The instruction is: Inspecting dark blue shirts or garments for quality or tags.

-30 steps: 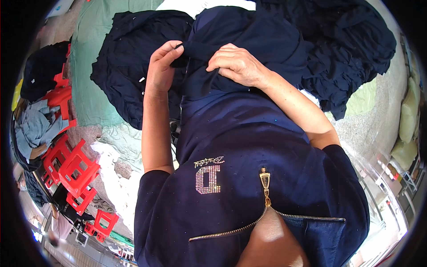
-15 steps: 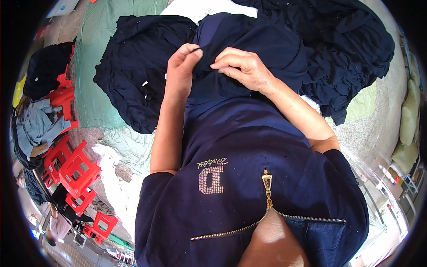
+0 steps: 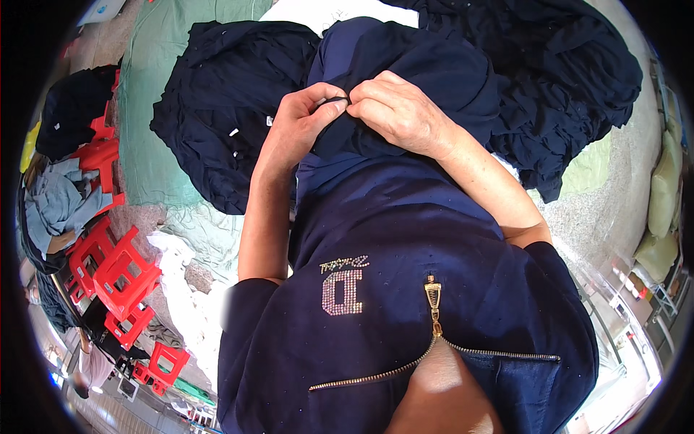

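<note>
A navy blue garment (image 3: 426, 69) lies bunched in front of me, draped toward my body. My left hand (image 3: 300, 123) pinches a fold of its dark fabric between thumb and fingers. My right hand (image 3: 397, 112) grips the same fold right beside it, fingertips almost touching the left hand's. Both forearms come up from my navy zip top (image 3: 405, 304), which fills the lower view.
A heap of dark navy garments (image 3: 224, 108) lies on a green sheet (image 3: 155, 65) to the left, and another dark pile (image 3: 571, 79) lies at the right. Red plastic stools (image 3: 119, 271) and grey-blue clothes (image 3: 58, 206) sit at the left edge. Pale sacks (image 3: 665, 210) line the right edge.
Both hands have drawn together on the navy garment: the left hand moved right, the right hand moved left, and they now pinch one fold side by side.
</note>
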Demonstrator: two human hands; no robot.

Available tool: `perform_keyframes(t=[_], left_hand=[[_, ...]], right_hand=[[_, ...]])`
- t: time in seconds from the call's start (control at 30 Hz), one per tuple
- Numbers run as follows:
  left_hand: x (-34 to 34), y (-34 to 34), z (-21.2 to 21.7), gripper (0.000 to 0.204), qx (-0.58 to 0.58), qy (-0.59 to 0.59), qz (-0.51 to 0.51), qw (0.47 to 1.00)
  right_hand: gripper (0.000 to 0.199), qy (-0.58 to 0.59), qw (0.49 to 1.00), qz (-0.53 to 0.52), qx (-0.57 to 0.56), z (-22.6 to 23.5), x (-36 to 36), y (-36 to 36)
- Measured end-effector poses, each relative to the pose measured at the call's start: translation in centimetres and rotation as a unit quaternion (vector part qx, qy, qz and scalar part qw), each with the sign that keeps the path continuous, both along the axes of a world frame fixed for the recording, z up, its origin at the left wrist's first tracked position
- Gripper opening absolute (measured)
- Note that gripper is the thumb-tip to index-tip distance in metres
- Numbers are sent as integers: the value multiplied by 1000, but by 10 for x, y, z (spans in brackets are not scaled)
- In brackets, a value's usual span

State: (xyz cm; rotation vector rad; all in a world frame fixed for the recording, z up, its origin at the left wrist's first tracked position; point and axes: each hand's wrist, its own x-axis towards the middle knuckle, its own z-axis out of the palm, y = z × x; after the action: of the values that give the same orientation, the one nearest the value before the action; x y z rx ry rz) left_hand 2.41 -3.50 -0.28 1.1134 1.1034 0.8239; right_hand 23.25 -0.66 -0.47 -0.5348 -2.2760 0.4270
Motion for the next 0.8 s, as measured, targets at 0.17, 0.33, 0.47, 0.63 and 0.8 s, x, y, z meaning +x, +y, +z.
perform_keyframes(t=[0.17,0.33,0.47,0.63,0.8], left_hand=[[-6,-1,5,16,13,47,-40,998],[-7,0,10,20,110,134,-94,980],[-1,-1,18,18,162,220,-91,958],[-2,-6,-3,19,143,122,-25,982],[-2,-7,0,16,144,156,-43,976]], right_hand=[[11,-29,999,10,-27,-3,2,-3],[21,-4,991,27,-130,-10,0,-4],[22,25,961,-30,-273,-13,1,-12],[20,23,958,-56,-282,-17,0,-13],[13,-6,967,-43,-252,-18,5,-10]])
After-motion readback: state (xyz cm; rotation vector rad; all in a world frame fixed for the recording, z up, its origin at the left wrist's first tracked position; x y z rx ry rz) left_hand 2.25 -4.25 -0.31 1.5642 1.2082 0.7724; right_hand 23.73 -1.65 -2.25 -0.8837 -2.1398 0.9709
